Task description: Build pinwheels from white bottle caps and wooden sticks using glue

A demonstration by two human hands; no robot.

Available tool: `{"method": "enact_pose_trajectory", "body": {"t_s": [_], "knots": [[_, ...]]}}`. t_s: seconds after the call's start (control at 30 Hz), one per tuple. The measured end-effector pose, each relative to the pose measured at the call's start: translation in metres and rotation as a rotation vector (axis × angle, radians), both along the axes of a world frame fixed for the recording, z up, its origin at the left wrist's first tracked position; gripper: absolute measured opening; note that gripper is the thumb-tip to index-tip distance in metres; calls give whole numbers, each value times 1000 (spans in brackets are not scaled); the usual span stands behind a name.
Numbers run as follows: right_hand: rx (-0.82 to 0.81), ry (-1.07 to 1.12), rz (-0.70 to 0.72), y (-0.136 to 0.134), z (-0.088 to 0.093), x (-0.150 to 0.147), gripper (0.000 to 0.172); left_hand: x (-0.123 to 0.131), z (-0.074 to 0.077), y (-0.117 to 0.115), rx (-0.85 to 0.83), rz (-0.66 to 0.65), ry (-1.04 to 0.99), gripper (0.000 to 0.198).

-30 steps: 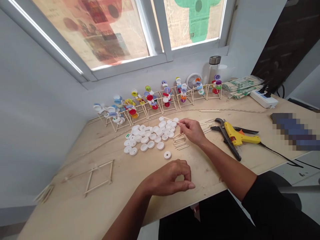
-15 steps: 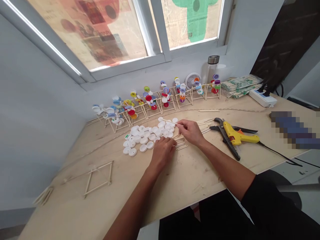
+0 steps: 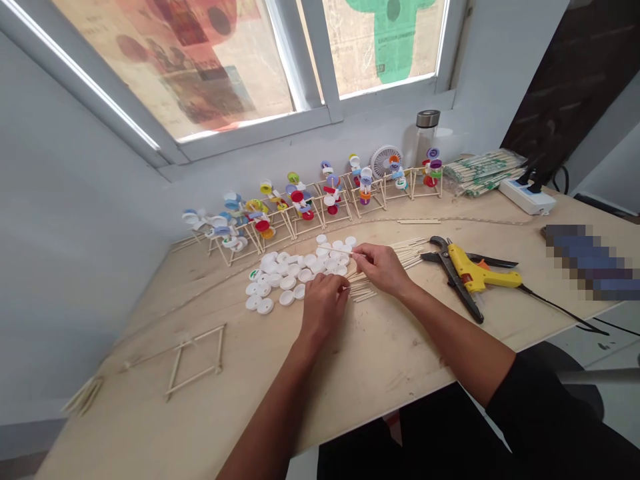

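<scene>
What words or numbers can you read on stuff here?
I can't read any words, numbers or brands clearly.
Newspaper print on the window paper: too small to read.
Green print on the wrapped bamboo sticks: too blurred to read.
Green mark on one white bottle cap: too small to read.

Left hand [image 3: 324, 307] and right hand [image 3: 381, 269] pinch just apart, palms down.

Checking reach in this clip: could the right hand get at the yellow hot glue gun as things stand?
Probably yes: the right hand, pinching a thin wooden stick, is close to the yellow hot glue gun, with only black-handled cutters beside it.
</scene>
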State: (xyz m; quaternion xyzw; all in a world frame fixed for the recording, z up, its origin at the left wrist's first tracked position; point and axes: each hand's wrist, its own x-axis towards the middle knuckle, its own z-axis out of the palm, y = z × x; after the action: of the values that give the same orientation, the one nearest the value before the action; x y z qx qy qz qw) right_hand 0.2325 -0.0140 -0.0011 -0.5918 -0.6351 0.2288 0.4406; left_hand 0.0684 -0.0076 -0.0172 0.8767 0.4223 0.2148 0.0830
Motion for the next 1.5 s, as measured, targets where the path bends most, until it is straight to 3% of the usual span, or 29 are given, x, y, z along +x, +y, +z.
{"method": "enact_pose_trajectory", "body": {"t_s": [0.2,0.53,0.83,1.0,1.5], "knots": [[-5,-159,34,-2,-4,-4,17,-4,3,-1,4,95,-188,7],[-34,-195,94,-3,-2,-5,19,-7,5,-4,-44,127,-466,7],[-38,44,159,-3,-2,-8,20,-7,3,-3,-110,150,-499,12],[-1,66,141,-4,-5,-12,19,-9,3,-1,-127,163,-501,14],[111,42,126,-8,-6,-26,18,-9,3,0,38,238,-442,15]]}}
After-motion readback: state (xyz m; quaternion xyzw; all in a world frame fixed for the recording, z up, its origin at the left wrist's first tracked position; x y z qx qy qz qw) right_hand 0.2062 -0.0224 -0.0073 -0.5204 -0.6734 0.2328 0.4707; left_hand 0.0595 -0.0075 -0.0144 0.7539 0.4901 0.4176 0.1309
